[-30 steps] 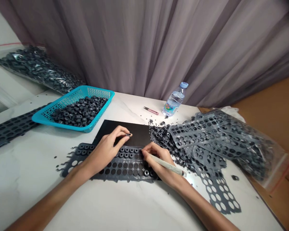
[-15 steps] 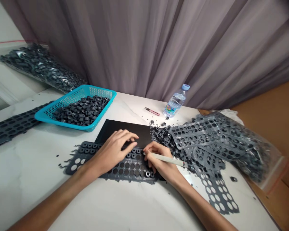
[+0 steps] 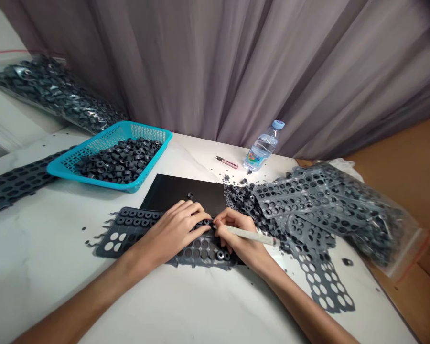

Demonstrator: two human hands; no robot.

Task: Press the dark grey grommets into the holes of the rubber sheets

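A dark grey rubber sheet (image 3: 127,215) with rows of rings and round holes lies before me, partly over a flat black board (image 3: 168,188). My left hand (image 3: 181,229) rests across its middle, thumb and forefinger closing on the sheet's edge around a ring. Pinched in my right hand (image 3: 238,231) is a pale pen-shaped tool (image 3: 252,235), slanting down toward the sheet beside my left fingertips; its tip is hidden by my fingers. One loose ring (image 3: 189,195) lies on the board. Near my right wrist, two more rings sit at the sheet's lower right.
A turquoise basket (image 3: 89,181) of rings stands left, before a full plastic bag (image 3: 57,93). Pink-handled thread snips (image 3: 226,162) and a water bottle (image 3: 261,147) are behind. At right lie heaped rings (image 3: 245,200), punched-out sheets (image 3: 290,196) and another bag (image 3: 390,229).
My left hand has come down and right, nearer the right fingertips, its fingers closing in. A loose ring now shows on the black board. The right hand has barely moved.
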